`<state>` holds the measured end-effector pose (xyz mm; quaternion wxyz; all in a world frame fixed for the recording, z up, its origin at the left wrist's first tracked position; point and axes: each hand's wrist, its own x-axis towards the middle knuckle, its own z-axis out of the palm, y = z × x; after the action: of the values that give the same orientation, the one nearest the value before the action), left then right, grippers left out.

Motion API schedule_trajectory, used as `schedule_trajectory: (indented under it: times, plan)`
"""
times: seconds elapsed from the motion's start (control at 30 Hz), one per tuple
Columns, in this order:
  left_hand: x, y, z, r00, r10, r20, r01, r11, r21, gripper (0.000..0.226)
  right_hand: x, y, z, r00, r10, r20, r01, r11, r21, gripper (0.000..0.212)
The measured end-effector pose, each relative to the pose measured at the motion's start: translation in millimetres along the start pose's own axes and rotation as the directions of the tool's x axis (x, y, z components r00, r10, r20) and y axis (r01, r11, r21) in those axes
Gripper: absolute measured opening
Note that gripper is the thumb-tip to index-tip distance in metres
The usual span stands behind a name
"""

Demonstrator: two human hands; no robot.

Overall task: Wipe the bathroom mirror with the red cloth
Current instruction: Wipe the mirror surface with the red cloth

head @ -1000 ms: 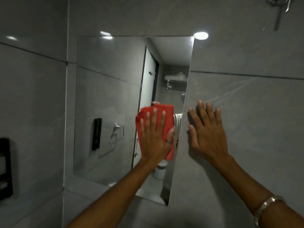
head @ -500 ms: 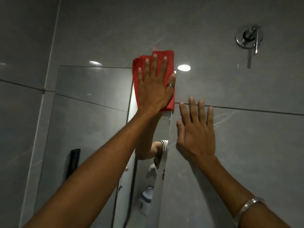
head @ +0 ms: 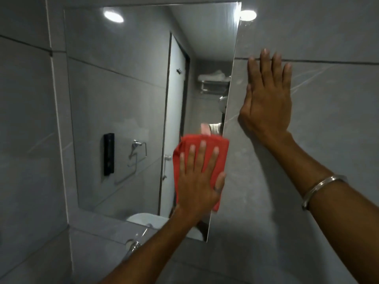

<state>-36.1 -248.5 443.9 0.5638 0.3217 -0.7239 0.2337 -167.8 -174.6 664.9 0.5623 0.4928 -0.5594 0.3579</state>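
Note:
A rectangular frameless mirror (head: 123, 103) hangs on the grey tiled wall and fills the left and middle of the view. My left hand (head: 200, 181) lies flat, fingers spread, pressing a folded red cloth (head: 219, 148) against the glass near the mirror's lower right edge. My right hand (head: 266, 99) rests flat and empty on the bare wall tile just right of the mirror's edge, fingers pointing up. A metal bangle (head: 322, 189) sits on that wrist.
A chrome tap (head: 134, 245) sticks out below the mirror's bottom edge. The glass reflects a white door, a black wall dispenser, a towel ring and a shelf. Grey tiles (head: 328, 140) cover the wall to the right and left.
My left hand has slid the red cloth down from the mirror's top right corner to its lower right part. The right hand stays flat on the wall. The view has dropped.

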Motion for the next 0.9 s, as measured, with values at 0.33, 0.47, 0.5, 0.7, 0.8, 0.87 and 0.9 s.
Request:
schedule_trajectory:
  times: [0.33,0.47,0.5,0.7,0.8,0.87,0.9]
  plan:
    - [-103.0,-10.4,8.4,0.997,0.027,0.074,-0.024,0.999,-0.043,0.074,-2.2,-2.8,-9.0,0.999,-0.004,0.037,0.002,0.999,0.044,0.062]
    - [39.2,-9.5,-20.1,0.999,0.038,-0.004,-0.038,0.997,-0.066,0.074,-6.2,-0.1,-6.1,0.999,0.006,0.052,-0.008,1.0,0.03,0.063]
    - [81.3,-11.4,-30.9,0.998,0.045,-0.035,-0.047,0.996,-0.069,0.074,-3.6,-1.4,-6.1,0.999,0.004,0.049,-0.005,0.999,0.032,0.063]
    - [230.0,-20.6,-69.9,0.993,0.042,-0.113,-0.049,0.997,-0.063,0.068,-1.3,-4.5,-10.0,1.0,0.018,0.014,-0.02,0.99,0.141,0.059]
    - [226.7,-16.4,-74.8,0.998,0.025,-0.053,-0.032,0.991,-0.127,0.065,-5.1,-4.5,-21.5,1.0,0.014,0.011,-0.016,0.954,0.299,0.054]
    - [198.1,-8.9,-75.7,1.0,0.0,0.01,0.002,0.977,-0.215,0.071,-23.0,-5.9,-34.5,0.997,0.05,0.066,-0.073,0.905,0.418,0.049]
    - [179.6,-5.3,-76.6,0.999,-0.019,0.04,0.028,0.963,-0.268,0.075,-36.0,-9.4,-41.3,0.992,0.083,0.095,-0.119,0.871,0.477,0.046]
